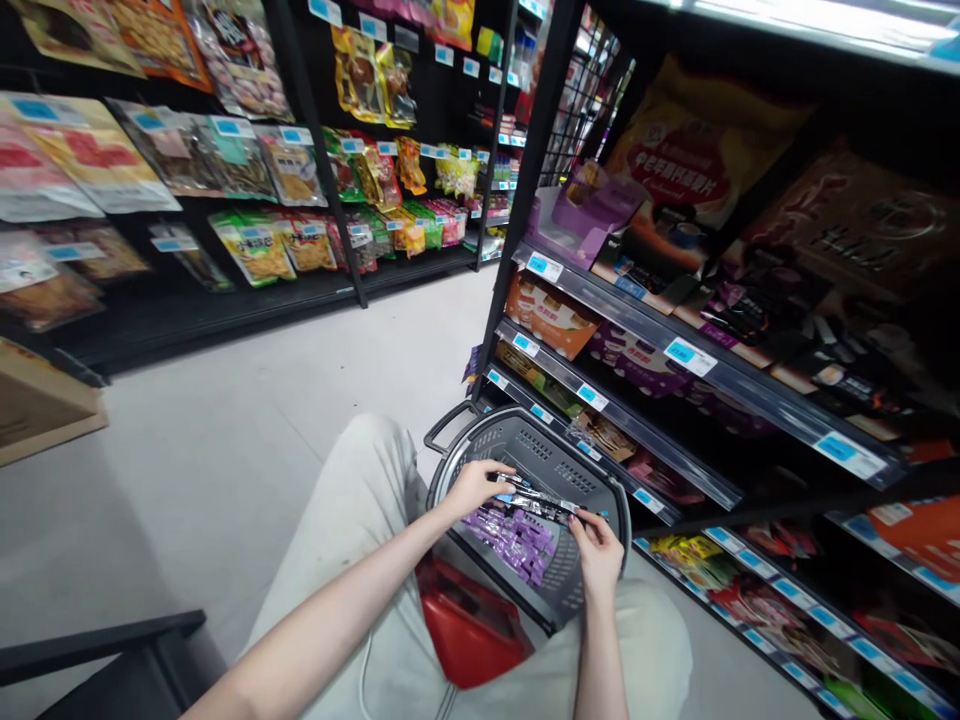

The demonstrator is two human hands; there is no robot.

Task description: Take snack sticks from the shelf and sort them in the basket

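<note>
A grey plastic shopping basket [517, 440] stands between my knees. Over it, my left hand [478, 488] pinches one end of some slim black shiny packets [536, 502]. My right hand [598, 548] has its fingers closed on their other end, so the packets stretch crosswise between both hands. How many there are cannot be made out. Below them, a heap of small purple packets [517, 545] lies on the basket floor, partly covered by the black packets. The basket's handle [450, 425] sticks out at the far left.
Shelves of boxed and bagged snacks [559, 318] rise close on my right, with price tags [690, 355] along their edges. Hanging snack bags [255, 250] fill a rack across the aisle. A red object [472, 620] is near my legs, and a cardboard box [45, 400] is at left.
</note>
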